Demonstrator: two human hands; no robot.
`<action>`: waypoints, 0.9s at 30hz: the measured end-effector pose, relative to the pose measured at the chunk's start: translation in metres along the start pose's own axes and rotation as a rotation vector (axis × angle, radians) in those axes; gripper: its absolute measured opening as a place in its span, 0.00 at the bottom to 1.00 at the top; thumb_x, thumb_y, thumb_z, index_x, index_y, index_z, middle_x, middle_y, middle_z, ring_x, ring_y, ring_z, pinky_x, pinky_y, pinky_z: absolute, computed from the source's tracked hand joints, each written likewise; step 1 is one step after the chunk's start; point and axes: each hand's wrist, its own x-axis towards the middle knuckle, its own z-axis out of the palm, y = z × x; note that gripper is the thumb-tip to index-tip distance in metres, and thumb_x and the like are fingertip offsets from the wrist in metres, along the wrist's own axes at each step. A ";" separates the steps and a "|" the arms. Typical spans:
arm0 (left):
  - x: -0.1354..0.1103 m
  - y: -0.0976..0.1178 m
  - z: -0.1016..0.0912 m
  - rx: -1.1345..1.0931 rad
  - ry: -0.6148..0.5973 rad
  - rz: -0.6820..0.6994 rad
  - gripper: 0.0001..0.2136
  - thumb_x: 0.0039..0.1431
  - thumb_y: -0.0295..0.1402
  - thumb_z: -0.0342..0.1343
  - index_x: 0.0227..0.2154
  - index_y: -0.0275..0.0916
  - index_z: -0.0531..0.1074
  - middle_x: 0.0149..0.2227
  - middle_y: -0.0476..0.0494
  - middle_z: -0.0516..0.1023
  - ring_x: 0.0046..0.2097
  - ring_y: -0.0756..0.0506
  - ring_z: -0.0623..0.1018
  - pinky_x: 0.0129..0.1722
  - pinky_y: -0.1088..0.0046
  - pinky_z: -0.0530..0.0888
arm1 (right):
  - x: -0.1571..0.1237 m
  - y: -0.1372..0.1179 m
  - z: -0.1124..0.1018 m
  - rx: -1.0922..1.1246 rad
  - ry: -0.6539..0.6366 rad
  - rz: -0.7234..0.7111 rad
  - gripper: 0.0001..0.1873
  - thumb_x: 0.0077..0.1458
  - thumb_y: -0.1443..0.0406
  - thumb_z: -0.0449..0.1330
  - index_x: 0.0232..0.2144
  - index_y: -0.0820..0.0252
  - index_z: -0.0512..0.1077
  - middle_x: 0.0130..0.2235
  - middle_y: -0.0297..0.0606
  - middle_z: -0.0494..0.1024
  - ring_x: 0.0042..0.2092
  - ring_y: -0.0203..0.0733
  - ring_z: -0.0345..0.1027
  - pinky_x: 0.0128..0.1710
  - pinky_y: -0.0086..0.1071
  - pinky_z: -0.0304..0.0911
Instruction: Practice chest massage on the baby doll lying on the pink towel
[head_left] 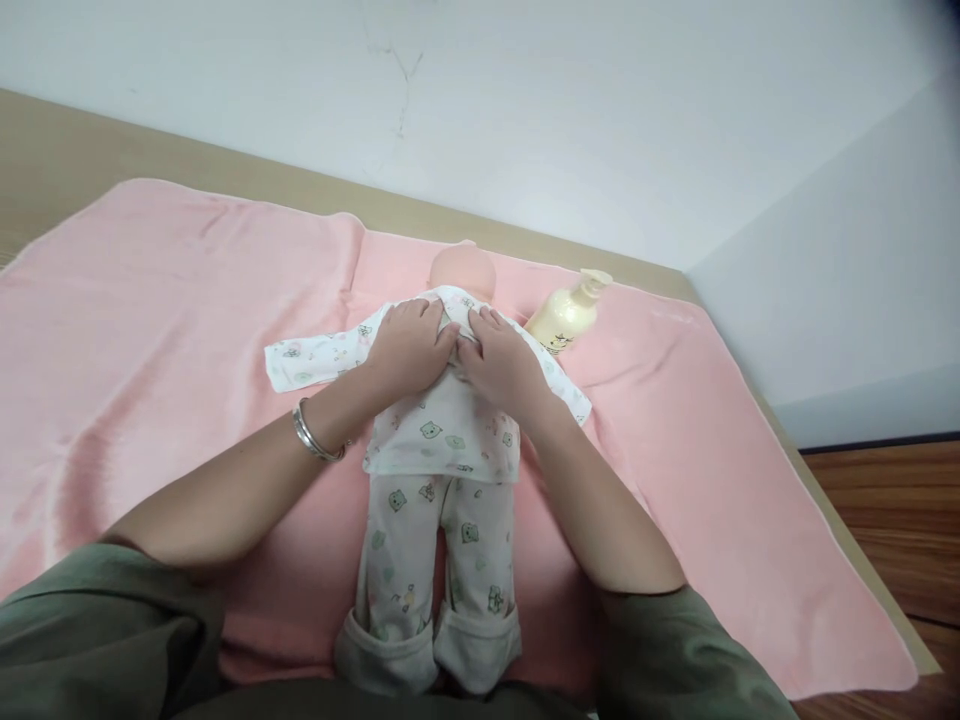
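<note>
A baby doll (457, 430) in a white printed top and matching trousers lies stretched out, its smooth head (463, 268) pointing away from me. Whether it faces up or down I cannot tell. My left hand (412, 347) rests flat on one side of the doll's upper body, fingers stretched out. On the other side lies my right hand (501, 358), also flat, with the two thumbs close together at the middle. Both sleeves of the top spread outward. The trouser ends (390, 655) are folded up, and no feet show.
Beneath the doll is a pink blanket (187, 330) on a wooden table (75, 140). A pale yellow pump bottle (566, 312) lies tilted beside the doll's right-hand sleeve. A white wall (525, 120) stands behind the table. Brown wood grain (892, 520) shows at the lower right.
</note>
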 end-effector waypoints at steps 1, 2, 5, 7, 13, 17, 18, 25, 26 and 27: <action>-0.004 0.005 -0.001 0.024 -0.008 -0.010 0.14 0.70 0.35 0.41 0.40 0.38 0.71 0.44 0.31 0.76 0.51 0.34 0.73 0.56 0.51 0.69 | 0.006 0.008 0.001 0.020 -0.019 0.018 0.28 0.69 0.61 0.46 0.63 0.70 0.68 0.68 0.56 0.69 0.71 0.57 0.60 0.71 0.53 0.57; -0.007 0.010 -0.003 0.044 -0.013 -0.021 0.14 0.70 0.35 0.41 0.41 0.37 0.71 0.45 0.29 0.76 0.51 0.33 0.73 0.56 0.50 0.69 | 0.011 0.015 0.002 0.034 -0.032 0.029 0.28 0.70 0.59 0.45 0.63 0.69 0.68 0.69 0.55 0.68 0.71 0.57 0.59 0.71 0.52 0.57; -0.012 0.018 -0.004 0.038 -0.012 -0.025 0.14 0.69 0.33 0.41 0.43 0.36 0.71 0.48 0.28 0.75 0.53 0.33 0.72 0.56 0.51 0.69 | 0.015 0.023 0.005 0.005 -0.004 0.028 0.29 0.71 0.57 0.43 0.63 0.70 0.67 0.67 0.58 0.69 0.70 0.58 0.60 0.70 0.54 0.56; -0.008 0.015 -0.003 0.032 -0.006 -0.018 0.13 0.68 0.32 0.42 0.42 0.37 0.71 0.47 0.30 0.76 0.52 0.34 0.73 0.55 0.52 0.70 | 0.008 0.014 0.005 -0.068 0.026 0.019 0.28 0.71 0.59 0.43 0.60 0.72 0.68 0.63 0.61 0.73 0.67 0.61 0.64 0.68 0.56 0.58; 0.010 -0.002 -0.002 0.045 -0.055 -0.093 0.11 0.67 0.34 0.43 0.39 0.37 0.70 0.42 0.31 0.78 0.46 0.34 0.76 0.50 0.53 0.71 | -0.016 -0.025 -0.004 -0.152 0.055 -0.012 0.22 0.70 0.63 0.46 0.54 0.72 0.72 0.56 0.62 0.78 0.61 0.61 0.69 0.64 0.50 0.62; 0.003 0.005 -0.006 0.118 -0.043 -0.061 0.13 0.69 0.34 0.41 0.41 0.36 0.71 0.43 0.30 0.77 0.49 0.33 0.76 0.53 0.52 0.70 | -0.005 -0.012 -0.004 -0.098 0.000 -0.008 0.24 0.71 0.63 0.44 0.56 0.73 0.72 0.59 0.60 0.77 0.65 0.58 0.67 0.67 0.49 0.60; -0.001 0.008 -0.008 0.145 -0.050 -0.047 0.14 0.69 0.34 0.41 0.42 0.35 0.71 0.45 0.29 0.77 0.50 0.33 0.75 0.54 0.52 0.70 | 0.000 -0.006 -0.002 -0.083 -0.015 0.000 0.26 0.71 0.62 0.43 0.59 0.74 0.70 0.62 0.60 0.74 0.67 0.58 0.64 0.68 0.49 0.58; -0.011 0.014 -0.016 0.250 -0.108 0.062 0.15 0.68 0.30 0.39 0.41 0.32 0.72 0.46 0.24 0.76 0.51 0.30 0.74 0.54 0.49 0.70 | 0.014 0.019 0.007 -0.043 -0.019 0.026 0.33 0.72 0.56 0.42 0.66 0.76 0.63 0.69 0.61 0.66 0.72 0.60 0.57 0.70 0.56 0.55; -0.009 0.011 -0.015 0.251 -0.122 0.092 0.15 0.68 0.29 0.39 0.39 0.34 0.72 0.46 0.25 0.76 0.51 0.30 0.74 0.54 0.50 0.70 | 0.012 0.016 0.006 -0.054 -0.019 0.007 0.32 0.72 0.57 0.43 0.65 0.76 0.64 0.68 0.61 0.68 0.71 0.61 0.59 0.70 0.56 0.56; -0.005 0.007 -0.013 0.254 -0.137 0.115 0.15 0.68 0.29 0.39 0.38 0.35 0.72 0.45 0.25 0.76 0.51 0.31 0.74 0.55 0.50 0.70 | 0.008 0.013 0.004 -0.069 -0.018 -0.008 0.31 0.71 0.59 0.43 0.64 0.76 0.66 0.66 0.61 0.71 0.69 0.62 0.62 0.69 0.55 0.57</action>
